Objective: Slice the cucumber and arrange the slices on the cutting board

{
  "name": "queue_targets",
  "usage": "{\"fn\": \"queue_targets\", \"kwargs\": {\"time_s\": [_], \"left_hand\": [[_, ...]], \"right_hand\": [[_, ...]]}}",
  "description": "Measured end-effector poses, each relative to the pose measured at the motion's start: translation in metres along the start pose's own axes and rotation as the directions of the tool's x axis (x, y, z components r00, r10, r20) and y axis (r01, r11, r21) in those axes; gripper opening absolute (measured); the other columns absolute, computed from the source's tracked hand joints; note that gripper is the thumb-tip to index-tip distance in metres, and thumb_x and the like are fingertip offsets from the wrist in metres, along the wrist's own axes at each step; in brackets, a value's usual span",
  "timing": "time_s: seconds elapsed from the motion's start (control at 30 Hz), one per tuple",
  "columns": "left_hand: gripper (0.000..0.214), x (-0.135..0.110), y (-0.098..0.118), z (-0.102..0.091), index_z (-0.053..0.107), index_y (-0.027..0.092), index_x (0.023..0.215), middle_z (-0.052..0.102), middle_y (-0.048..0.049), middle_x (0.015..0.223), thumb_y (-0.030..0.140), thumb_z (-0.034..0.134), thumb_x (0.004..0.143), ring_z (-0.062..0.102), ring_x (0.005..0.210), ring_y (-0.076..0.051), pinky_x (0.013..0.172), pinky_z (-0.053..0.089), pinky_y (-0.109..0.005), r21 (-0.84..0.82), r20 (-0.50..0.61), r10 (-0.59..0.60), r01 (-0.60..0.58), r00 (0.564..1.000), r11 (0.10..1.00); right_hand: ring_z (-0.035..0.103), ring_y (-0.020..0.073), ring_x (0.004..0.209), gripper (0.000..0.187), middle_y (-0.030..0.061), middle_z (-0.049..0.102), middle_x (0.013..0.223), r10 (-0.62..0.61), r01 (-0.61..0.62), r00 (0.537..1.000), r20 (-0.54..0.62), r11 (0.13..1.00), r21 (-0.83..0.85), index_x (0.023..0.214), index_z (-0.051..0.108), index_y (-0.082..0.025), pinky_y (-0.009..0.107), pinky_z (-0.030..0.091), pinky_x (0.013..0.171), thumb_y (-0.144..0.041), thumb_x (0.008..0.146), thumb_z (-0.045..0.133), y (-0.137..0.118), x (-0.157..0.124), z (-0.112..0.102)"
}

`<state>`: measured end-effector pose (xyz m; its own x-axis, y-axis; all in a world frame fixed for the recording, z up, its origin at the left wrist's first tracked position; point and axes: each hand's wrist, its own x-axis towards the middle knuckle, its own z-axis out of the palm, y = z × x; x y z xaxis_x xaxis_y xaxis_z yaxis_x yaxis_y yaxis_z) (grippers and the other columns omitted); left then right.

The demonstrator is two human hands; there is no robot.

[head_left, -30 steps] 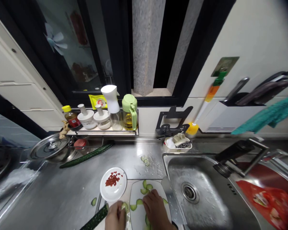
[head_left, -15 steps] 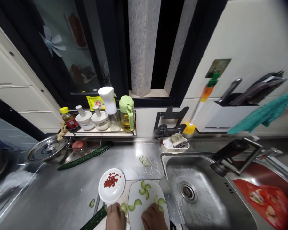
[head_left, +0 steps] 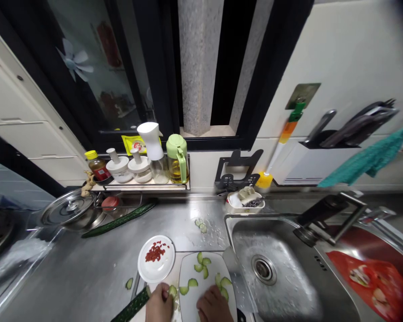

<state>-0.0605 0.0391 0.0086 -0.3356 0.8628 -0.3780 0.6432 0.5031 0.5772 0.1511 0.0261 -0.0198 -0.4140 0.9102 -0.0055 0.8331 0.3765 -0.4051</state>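
At the bottom of the view, my left hand [head_left: 159,304] is curled in, its fingertips beside a few cucumber slices [head_left: 173,291] on a pale board. The dark green cut cucumber [head_left: 131,306] lies just left of it. Over the lower part of a white rectangular plate [head_left: 188,308] is my right hand [head_left: 215,306], fingers bent together and pointing down. Whatever either hand may pinch is hidden. Cucumber pieces form a pinwheel [head_left: 201,264] at the plate's top, with others at its left and right edges. A cleaver's blade [head_left: 237,268] lies right of the plate.
A round white dish [head_left: 156,271] holds red goji berries. One whole cucumber [head_left: 119,220] lies behind, near a lidded pot [head_left: 67,208]. The sink [head_left: 272,286] is at right, under a faucet [head_left: 336,219]. Seasoning jars and an oil jug [head_left: 177,158] stand on a shelf.
My left hand has shifted slightly left and turned, showing more of the slices beside its fingertips. My right hand has moved only a little. The plate's cucumber pieces look the same.
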Motion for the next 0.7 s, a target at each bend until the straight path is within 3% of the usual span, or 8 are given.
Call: {"fn": "queue_targets", "kwargs": {"time_s": [0.1, 0.27, 0.43, 0.53, 0.6, 0.7], "left_hand": [[0.013, -0.001, -0.003, 0.001, 0.057, 0.022, 0.069, 0.061, 0.002, 0.064, 0.017, 0.049, 0.077, 0.06, 0.063, -0.014, 0.065, 0.041, -0.021, -0.013, -0.034, 0.043, -0.044, 0.998, 0.999], [0.011, -0.005, -0.008, -0.004, 0.06, 0.022, 0.069, 0.06, 0.0026, 0.063, 0.023, 0.052, 0.075, 0.056, 0.061, -0.014, 0.063, 0.041, -0.02, -0.047, -0.038, 0.095, -0.096, 0.995, 0.994], [0.012, -0.005, -0.015, -0.009, 0.056, 0.022, 0.063, 0.049, 0.0053, 0.055, 0.029, 0.053, 0.071, 0.046, 0.055, -0.01, 0.057, 0.036, -0.019, -0.165, 0.083, 0.166, -0.151, 0.983, 0.975], [0.017, -0.003, -0.016, -0.007, 0.06, 0.02, 0.064, 0.052, 0.0045, 0.057, 0.035, 0.057, 0.069, 0.046, 0.056, -0.01, 0.057, 0.036, -0.02, -0.296, 0.163, 0.211, -0.156, 0.964, 0.942], [0.023, -0.002, -0.013, -0.004, 0.064, 0.018, 0.065, 0.055, 0.0037, 0.059, 0.041, 0.062, 0.067, 0.046, 0.057, -0.009, 0.058, 0.036, -0.021, -0.402, 0.224, 0.231, -0.126, 0.947, 0.907], [0.038, -0.003, -0.003, -0.002, 0.065, 0.016, 0.065, 0.055, 0.0043, 0.056, 0.052, 0.071, 0.062, 0.043, 0.053, -0.007, 0.057, 0.034, -0.021, -0.543, 0.317, 0.219, -0.012, 0.923, 0.84]], "right_hand": [[0.056, 0.0219, 0.093, 0.012, -0.0009, 0.067, 0.084, 0.011, -0.011, 1.0, 0.0, 1.0, 0.011, 0.081, 0.065, -0.026, 0.032, 0.041, 0.08, -0.019, 0.071, 0.064, -0.001, 0.0, 0.0], [0.053, 0.0213, 0.09, 0.015, 0.0005, 0.066, 0.083, 0.001, 0.006, 0.999, -0.055, 0.992, 0.129, 0.081, 0.065, -0.025, 0.031, 0.04, 0.081, -0.016, 0.07, 0.059, -0.007, 0.004, -0.008], [0.052, 0.0211, 0.092, 0.025, 0.0015, 0.065, 0.083, 0.037, -0.018, 0.998, -0.052, 0.944, 0.329, 0.084, 0.066, -0.023, 0.031, 0.039, 0.083, -0.011, 0.066, 0.054, -0.024, 0.017, -0.024], [0.052, 0.0222, 0.097, 0.035, 0.0025, 0.067, 0.094, 0.071, -0.065, 0.997, -0.001, 0.909, 0.411, 0.095, 0.067, -0.023, 0.033, 0.038, 0.088, -0.012, 0.064, 0.056, -0.036, 0.028, -0.03], [0.052, 0.022, 0.098, 0.039, 0.0024, 0.068, 0.098, 0.089, -0.088, 0.996, 0.019, 0.886, 0.455, 0.099, 0.068, -0.024, 0.033, 0.037, 0.09, -0.012, 0.064, 0.056, -0.043, 0.034, -0.033], [0.055, 0.0199, 0.092, 0.028, 0.0015, 0.068, 0.087, 0.134, -0.122, 0.991, 0.014, 0.855, 0.505, 0.085, 0.068, -0.022, 0.032, 0.038, 0.087, -0.009, 0.065, 0.054, -0.05, 0.04, -0.038]]}}
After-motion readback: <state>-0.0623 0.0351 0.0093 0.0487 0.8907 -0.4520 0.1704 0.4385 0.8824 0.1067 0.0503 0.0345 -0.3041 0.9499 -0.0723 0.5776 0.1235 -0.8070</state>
